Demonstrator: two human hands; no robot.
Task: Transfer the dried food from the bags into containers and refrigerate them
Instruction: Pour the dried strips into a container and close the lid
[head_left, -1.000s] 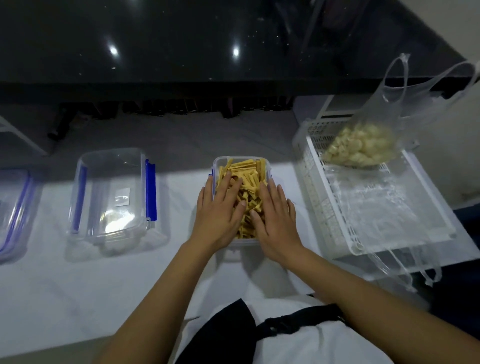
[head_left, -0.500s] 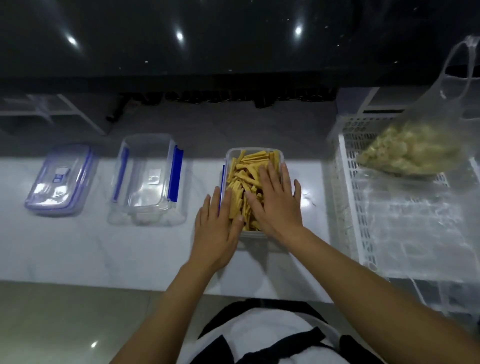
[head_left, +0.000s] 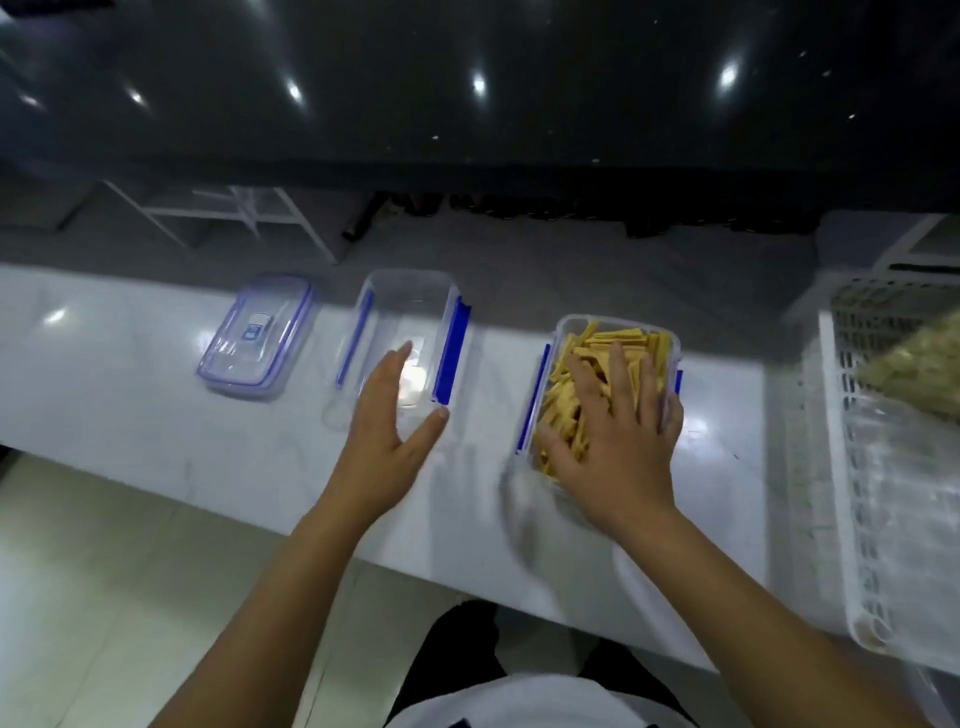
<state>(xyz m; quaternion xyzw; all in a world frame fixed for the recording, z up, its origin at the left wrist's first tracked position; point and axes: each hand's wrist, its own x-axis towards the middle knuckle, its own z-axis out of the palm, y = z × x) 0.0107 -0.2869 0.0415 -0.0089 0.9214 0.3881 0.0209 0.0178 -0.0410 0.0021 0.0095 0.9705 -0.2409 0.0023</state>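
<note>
Far left on the white worktop (head_left: 130, 395): 1 clear lid (head_left: 257, 338) with a blue seal line. Lies flat, well apart from both hands.

Just right of it: 1 clear empty container (head_left: 405, 306). Stands open with its long sides running away from the person and carries 1 blue clip (head_left: 451, 358) along each long side, the right one the broader in view.

Over the near end of that container: the left hand (head_left: 387, 431). Open, with fingers straight and close together and thumb spread wide toward the near right corner. Grips nothing. Cannot tell whether the thumb tip touches the rim or only hangs over it.

Right of centre, apart from the empty one: 1 more clear container (head_left: 537, 400) of the same kind. Stands on the worktop near its front edge, filled to the top with dried yellow sticks (head_left: 613, 338) lying mostly lengthwise.

On top of those sticks: the right hand (head_left: 613, 431). Open and palm down, with fingers spread and pointing away from the person. Presses flat on the food, thumb at the near left of the heap and little finger along the right rim. Covers the near half of the contents and leaves the far half showing.

Far right, at the picture's edge: 1 white slotted basket (head_left: 841, 467). Holds crumpled clear plastic and, at its far end, a clear bag (head_left: 914, 374) of pale dried pieces, too blurred to make out further.
</note>
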